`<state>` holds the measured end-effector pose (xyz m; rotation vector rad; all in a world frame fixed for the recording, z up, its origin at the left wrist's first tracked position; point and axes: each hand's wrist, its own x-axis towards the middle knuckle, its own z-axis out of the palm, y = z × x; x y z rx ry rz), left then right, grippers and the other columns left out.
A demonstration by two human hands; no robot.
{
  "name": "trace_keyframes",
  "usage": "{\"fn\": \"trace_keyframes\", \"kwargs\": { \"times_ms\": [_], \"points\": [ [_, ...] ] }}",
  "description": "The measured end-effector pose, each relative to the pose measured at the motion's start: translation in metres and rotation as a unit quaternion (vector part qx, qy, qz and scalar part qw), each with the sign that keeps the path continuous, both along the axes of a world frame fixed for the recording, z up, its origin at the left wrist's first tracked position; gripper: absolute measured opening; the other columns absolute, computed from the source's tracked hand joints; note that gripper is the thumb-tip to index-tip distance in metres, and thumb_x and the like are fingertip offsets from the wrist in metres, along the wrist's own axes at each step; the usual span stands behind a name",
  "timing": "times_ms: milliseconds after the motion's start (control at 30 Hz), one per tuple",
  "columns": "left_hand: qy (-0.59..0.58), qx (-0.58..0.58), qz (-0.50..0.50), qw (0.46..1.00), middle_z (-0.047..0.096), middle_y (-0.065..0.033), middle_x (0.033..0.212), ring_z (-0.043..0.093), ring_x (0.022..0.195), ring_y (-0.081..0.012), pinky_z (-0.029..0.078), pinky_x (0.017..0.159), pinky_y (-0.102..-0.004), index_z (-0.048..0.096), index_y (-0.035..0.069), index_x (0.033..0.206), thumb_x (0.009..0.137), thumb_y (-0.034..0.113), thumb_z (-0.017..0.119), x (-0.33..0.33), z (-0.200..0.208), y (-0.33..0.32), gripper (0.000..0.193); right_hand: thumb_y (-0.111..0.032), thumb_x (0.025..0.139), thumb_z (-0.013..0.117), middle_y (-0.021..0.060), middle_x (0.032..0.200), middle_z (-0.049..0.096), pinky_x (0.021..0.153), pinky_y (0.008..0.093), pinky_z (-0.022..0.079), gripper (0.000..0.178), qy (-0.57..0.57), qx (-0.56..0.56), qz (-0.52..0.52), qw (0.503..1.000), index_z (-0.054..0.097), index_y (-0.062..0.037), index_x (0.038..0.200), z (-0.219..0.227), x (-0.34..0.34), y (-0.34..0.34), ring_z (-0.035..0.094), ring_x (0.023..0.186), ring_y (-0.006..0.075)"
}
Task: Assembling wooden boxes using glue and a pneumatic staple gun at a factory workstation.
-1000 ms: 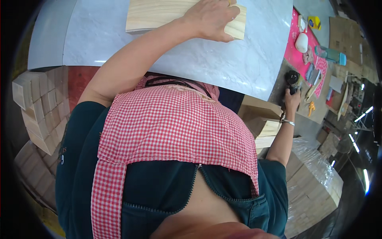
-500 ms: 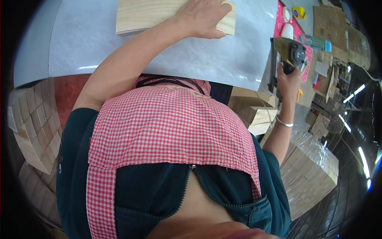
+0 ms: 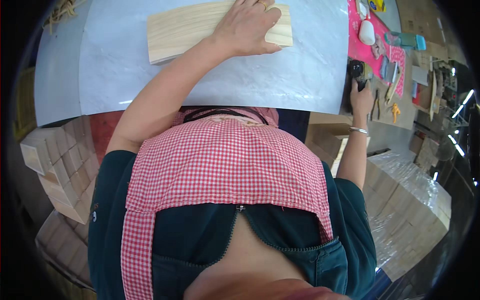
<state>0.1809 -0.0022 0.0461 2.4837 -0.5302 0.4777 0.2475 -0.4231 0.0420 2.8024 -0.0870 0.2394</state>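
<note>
A long, pale wooden piece [image 3: 187,31], flat on top and box-like, lies on the grey-white table. My left hand [image 3: 247,27] spans its right part, the thumb on the near edge and the other fingers curled over toward the far side. At the table's right edge, my right hand [image 3: 362,97] is wrapped round the handle of a dark nail gun [image 3: 357,70]. The tool's lower part is partly hidden and dim, apart from the wooden piece.
Past the tabletop [image 3: 295,75] lie a white bottle [image 3: 367,32], a teal-capped bottle [image 3: 407,41] and an orange clip-like item [image 3: 396,112] on a side bench. Stacked wooden blocks [image 3: 60,165] stand low on the left, a film-wrapped stack [image 3: 405,210] on the right.
My right hand has shifted the nail gun, which now sits lower and more turned by the table's right edge. The left hand keeps its hold; the view has moved slightly.
</note>
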Motion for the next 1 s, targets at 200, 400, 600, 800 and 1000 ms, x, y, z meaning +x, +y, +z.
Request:
{"fn": "trace_keyframes", "kwargs": {
  "times_ms": [200, 400, 600, 800, 1000],
  "points": [
    [0.011, -0.014, -0.007, 1.0, 0.053, -0.026, 0.127, 0.05, 0.118, -0.0411, 0.036, 0.107, -0.0476, 0.058, 0.003, 0.096, 0.071, 0.046, 0.081, -0.004, 0.009, 0.001, 0.055, -0.013, 0.082, 0.076, 0.0086, 0.088, 0.073, 0.076, 0.0336, 0.052, 0.015, -0.07, 0.413, 0.32, 0.85, 0.077, -0.0057, 0.094, 0.018, -0.033, 0.109, 0.065, 0.08, 0.0286],
    [0.142, 0.046, -0.015, 0.989, 0.053, -0.0266, 0.128, 0.05, 0.118, -0.0422, 0.037, 0.105, -0.048, 0.055, 0.005, 0.09, 0.07, 0.05, 0.083, 0.008, 0.02, -0.005, 0.057, -0.005, 0.078, 0.076, 0.0046, 0.082, 0.071, 0.068, 0.0336, 0.048, 0.01, -0.062, 0.444, 0.388, 0.805, 0.077, -0.0064, 0.088, 0.003, -0.057, 0.191, 0.06, 0.071, 0.0233],
    [0.125, 0.069, 0.011, 0.99, 0.053, -0.0266, 0.128, 0.05, 0.119, -0.0428, 0.038, 0.104, -0.0483, 0.055, 0.005, 0.089, 0.071, 0.05, 0.083, 0.005, 0.019, -0.006, 0.056, -0.005, 0.078, 0.074, 0.0026, 0.077, 0.068, 0.067, 0.0328, 0.045, 0.005, -0.044, 0.441, 0.376, 0.814, 0.076, -0.0069, 0.083, -0.004, -0.056, 0.2, 0.057, 0.068, 0.0211],
    [0.125, 0.038, 0.029, 0.991, 0.055, -0.021, 0.133, 0.051, 0.124, -0.0394, 0.039, 0.106, -0.0466, 0.054, 0.007, 0.086, 0.066, 0.039, 0.085, 0.002, 0.019, -0.008, 0.049, -0.005, 0.078, 0.073, 0.0026, 0.073, 0.065, 0.069, 0.0321, 0.044, 0.001, -0.038, 0.393, 0.42, 0.817, 0.073, -0.0065, 0.078, 0.003, -0.045, 0.198, 0.055, 0.066, 0.0208],
    [0.103, 0.007, 0.05, 0.993, 0.056, -0.017, 0.141, 0.05, 0.129, -0.0374, 0.04, 0.107, -0.0451, 0.054, 0.008, 0.084, 0.061, 0.029, 0.09, -0.002, 0.014, -0.01, 0.048, -0.005, 0.078, 0.071, 0.0031, 0.072, 0.064, 0.068, 0.0322, 0.044, 0.003, -0.012, 0.33, 0.456, 0.826, 0.072, -0.0055, 0.075, 0.011, -0.037, 0.197, 0.053, 0.064, 0.0212]
  ]
}}
